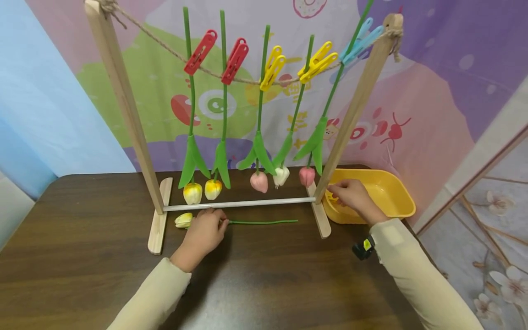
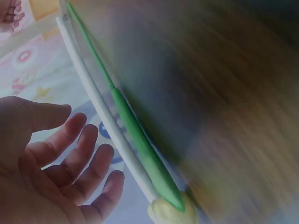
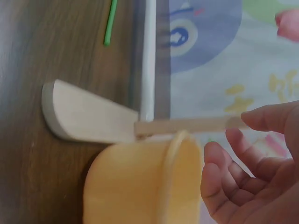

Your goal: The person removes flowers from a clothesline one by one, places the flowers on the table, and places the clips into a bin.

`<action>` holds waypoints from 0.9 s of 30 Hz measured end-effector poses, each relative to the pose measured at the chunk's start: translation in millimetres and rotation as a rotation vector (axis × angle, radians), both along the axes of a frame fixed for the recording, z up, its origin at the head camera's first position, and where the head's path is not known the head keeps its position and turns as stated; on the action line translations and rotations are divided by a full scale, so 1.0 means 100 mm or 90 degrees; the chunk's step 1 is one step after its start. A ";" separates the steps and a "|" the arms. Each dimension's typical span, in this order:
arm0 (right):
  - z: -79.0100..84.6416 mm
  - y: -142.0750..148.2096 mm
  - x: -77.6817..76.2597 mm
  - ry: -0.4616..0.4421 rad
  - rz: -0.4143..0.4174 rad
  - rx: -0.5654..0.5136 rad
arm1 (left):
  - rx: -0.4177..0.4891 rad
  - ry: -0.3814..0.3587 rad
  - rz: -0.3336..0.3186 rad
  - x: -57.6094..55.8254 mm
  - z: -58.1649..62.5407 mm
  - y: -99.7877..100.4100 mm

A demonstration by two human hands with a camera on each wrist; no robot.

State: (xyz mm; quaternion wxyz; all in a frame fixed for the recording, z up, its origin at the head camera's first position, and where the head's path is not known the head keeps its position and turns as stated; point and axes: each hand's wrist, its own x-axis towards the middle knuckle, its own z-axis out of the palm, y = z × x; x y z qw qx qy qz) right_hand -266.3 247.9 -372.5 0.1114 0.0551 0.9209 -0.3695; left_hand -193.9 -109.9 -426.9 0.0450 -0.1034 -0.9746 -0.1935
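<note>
A yellow artificial tulip (image 1: 183, 220) lies on the table below the rack's white bar (image 1: 243, 203). Over its leaves is my left hand (image 1: 208, 229); the left wrist view shows that hand (image 2: 60, 163) with relaxed, parted fingers, apart from the tulip's green leaf (image 2: 145, 149). My right hand (image 1: 350, 192) is over the near left side of a yellow tub (image 1: 392, 188). Something yellow, seemingly a clothespin (image 1: 332, 198), shows beneath its fingertips. In the right wrist view the fingers of that hand (image 3: 257, 158) are loosely bent above the tub's rim (image 3: 175, 154), with nothing visible between them.
Several tulips hang heads down from a twine line (image 1: 247, 81), held by red (image 1: 235, 62), yellow (image 1: 272, 68) and blue clothespins (image 1: 360, 43). Wooden posts (image 1: 123, 101) carry the line, standing on wooden feet (image 1: 158, 233). A printed cloth (image 1: 255, 114) hangs behind.
</note>
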 end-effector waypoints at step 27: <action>0.40 -0.79 0.38 0.059 0.186 -0.051 | 0.117 -0.003 0.045 0.28 0.47 -0.66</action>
